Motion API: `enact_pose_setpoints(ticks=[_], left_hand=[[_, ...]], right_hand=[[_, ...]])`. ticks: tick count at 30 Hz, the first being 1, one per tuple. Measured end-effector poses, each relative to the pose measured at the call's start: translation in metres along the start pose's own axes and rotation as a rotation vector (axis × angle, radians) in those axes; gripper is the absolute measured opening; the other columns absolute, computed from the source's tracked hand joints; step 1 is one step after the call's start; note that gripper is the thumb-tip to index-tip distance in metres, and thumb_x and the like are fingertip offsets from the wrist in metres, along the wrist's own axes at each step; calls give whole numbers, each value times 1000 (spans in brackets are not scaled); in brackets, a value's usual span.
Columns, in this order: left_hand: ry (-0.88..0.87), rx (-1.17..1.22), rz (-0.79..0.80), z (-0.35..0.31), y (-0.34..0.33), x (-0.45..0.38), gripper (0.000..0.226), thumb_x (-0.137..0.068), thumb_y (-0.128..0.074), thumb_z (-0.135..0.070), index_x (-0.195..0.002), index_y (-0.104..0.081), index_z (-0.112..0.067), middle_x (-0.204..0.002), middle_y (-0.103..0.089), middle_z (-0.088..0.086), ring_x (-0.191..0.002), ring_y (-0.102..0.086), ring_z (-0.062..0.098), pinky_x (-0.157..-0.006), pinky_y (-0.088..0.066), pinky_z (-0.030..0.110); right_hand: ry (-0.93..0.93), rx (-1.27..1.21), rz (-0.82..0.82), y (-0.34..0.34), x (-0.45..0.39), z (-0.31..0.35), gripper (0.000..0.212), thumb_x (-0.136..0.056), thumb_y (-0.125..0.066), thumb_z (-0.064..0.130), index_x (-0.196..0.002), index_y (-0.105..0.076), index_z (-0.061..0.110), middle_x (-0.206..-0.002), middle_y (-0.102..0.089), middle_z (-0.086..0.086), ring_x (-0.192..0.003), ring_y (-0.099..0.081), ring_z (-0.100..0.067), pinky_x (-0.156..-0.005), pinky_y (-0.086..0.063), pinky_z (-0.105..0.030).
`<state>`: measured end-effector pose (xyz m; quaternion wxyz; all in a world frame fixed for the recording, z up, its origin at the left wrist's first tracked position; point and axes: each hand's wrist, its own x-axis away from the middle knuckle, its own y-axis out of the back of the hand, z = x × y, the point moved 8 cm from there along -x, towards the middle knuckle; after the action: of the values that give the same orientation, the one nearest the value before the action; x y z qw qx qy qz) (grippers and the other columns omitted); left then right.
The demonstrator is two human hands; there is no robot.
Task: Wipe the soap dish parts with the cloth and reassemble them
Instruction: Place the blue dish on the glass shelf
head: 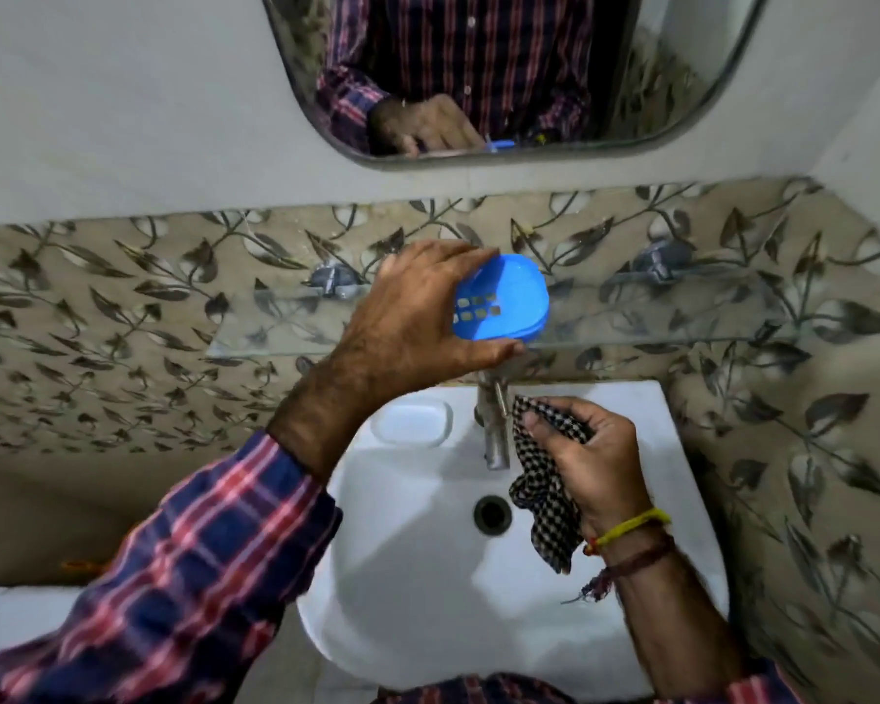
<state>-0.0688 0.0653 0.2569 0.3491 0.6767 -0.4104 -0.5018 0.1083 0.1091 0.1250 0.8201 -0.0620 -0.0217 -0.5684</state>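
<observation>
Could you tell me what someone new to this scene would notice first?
The bright blue soap dish stands out most, gripped in the left hand at the glass shelf above the white sink. Next comes the checked cloth, bunched in the right hand beside the tap.

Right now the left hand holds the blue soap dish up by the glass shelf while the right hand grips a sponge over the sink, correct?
Not quite. In the head view the right hand grips a checkered cloth, not a sponge. The rest is right.
</observation>
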Motion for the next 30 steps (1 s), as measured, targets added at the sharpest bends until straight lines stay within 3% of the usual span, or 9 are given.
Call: enact_pose_setpoints(ticks=[6,13,15,17,20,23,26,28,30], left_hand=[[24,-14,128,32,-32,-37,92,-69,-75,-68,-140,-55,-14,-132,-63,6,-119,-57,25,-102,-42,34],[60,157,240,55,-50,-29,113,-63,-86,-59,-155,-30,-23,-134,-62,4,-121,-56,23,-103,-46,38],[72,209,244,58,-53,-26,117,-62,-87,-58,-156,-26,-25,-134,-62,5,-122,-56,24,-103,-47,42],[78,228,249,61,-55,-27,119,-62,-87,-58,-157,-22,-27,-135,-62,5,-123,-55,24,-103,-46,45],[86,244,254,67,-57,-26,121,-61,-85,-61,-158,-18,-29,-136,-61,4,-125,-53,25,-105,-43,50],[80,249,253,69,-54,-23,124,-59,-82,-68,-158,-15,-32,-140,-58,4,-128,-50,24,-107,-41,54],[79,257,64,66,-26,-8,118,-57,-77,-75,-155,-26,-32,-144,-54,1,-130,-48,20,-106,-41,55],[92,298,-200,64,-3,21,93,-66,-82,-60,-143,-48,-22,-136,-59,0,-124,-52,18,-103,-44,49],[90,267,-498,62,8,70,56,-76,-86,-36,-120,-64,-9,-118,-66,6,-111,-58,21,-94,-49,39]], right_hand=[[-28,44,26,-7,-5,-10,14,-76,-79,0,-79,-72,12,-73,-73,-3,-69,-66,-15,-67,-57,-27],[-43,99,26,-16,-10,-14,17,-75,-79,-1,-75,-73,14,-75,-75,-8,-74,-69,-28,-76,-60,-45],[-63,105,7,-17,-9,-20,15,-75,-80,0,-76,-74,14,-84,-76,-14,-83,-72,-36,-82,-59,-52],[-69,132,-2,-19,-8,-24,13,-74,-82,4,-78,-75,14,-91,-76,-14,-90,-72,-34,-88,-57,-52],[-70,164,13,-24,-5,-28,11,-75,-81,3,-81,-75,11,-83,-76,-10,-77,-71,-25,-82,-60,-47],[-66,194,26,-29,-2,-32,11,-75,-81,4,-83,-75,10,-80,-77,-10,-77,-72,-28,-79,-60,-48],[-66,207,22,-32,-1,-36,12,-75,-81,5,-84,-75,9,-80,-77,-11,-80,-73,-34,-78,-60,-50],[-55,218,9,-31,-1,-36,12,-75,-81,4,-86,-75,7,-80,-76,-12,-79,-73,-32,-78,-61,-48],[-56,215,-7,-30,1,-36,12,-76,-81,3,-86,-75,6,-81,-76,-12,-76,-71,-27,-77,-61,-44]])
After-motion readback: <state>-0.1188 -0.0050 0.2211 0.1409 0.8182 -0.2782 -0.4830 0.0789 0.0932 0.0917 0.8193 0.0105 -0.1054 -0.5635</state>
